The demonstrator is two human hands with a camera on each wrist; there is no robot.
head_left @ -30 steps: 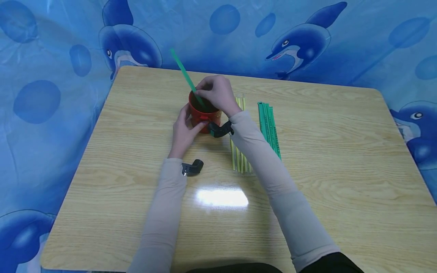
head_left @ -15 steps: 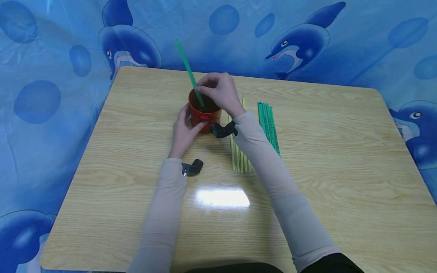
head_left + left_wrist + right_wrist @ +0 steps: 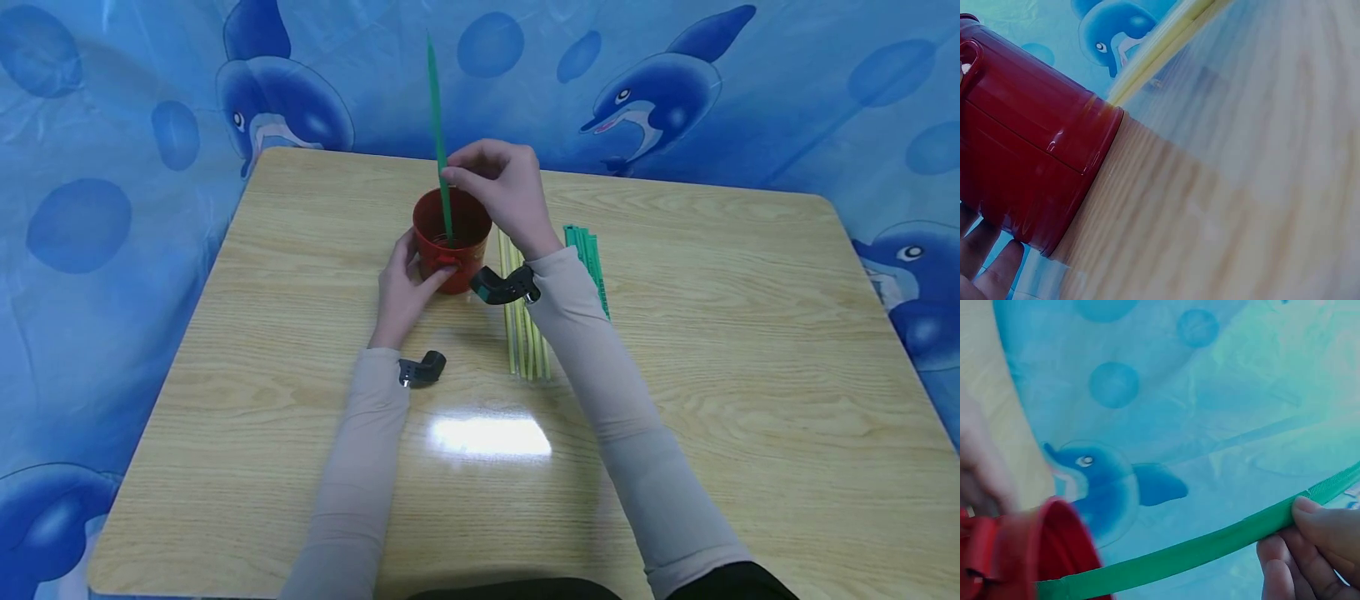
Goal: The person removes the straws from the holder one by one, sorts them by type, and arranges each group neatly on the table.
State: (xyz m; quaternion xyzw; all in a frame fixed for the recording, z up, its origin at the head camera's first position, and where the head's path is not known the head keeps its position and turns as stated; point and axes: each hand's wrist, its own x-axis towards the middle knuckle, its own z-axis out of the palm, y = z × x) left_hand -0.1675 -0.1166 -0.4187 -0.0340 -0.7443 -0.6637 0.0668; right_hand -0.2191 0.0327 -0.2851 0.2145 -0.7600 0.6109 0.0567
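A red bucket-shaped cup stands upright on the table, its side large in the left wrist view. My left hand holds it from the left, thumb in front and fingers round the far side. Above the rim, my right hand pinches a long green wrapped straw between thumb and fingers. The straw stands nearly upright, its lower end inside the cup. Whether that end touches the bottom is hidden.
Right of the cup lie several yellow straws in clear wrapping. Beyond them is a bundle of green wrapped straws, partly behind the right sleeve. The wooden table meets a blue dolphin-print sheet at the back.
My right hand has moved up and to the right, tilting the green straw from a left lean to nearly upright and raising its top. The left hand and cup have stayed put.
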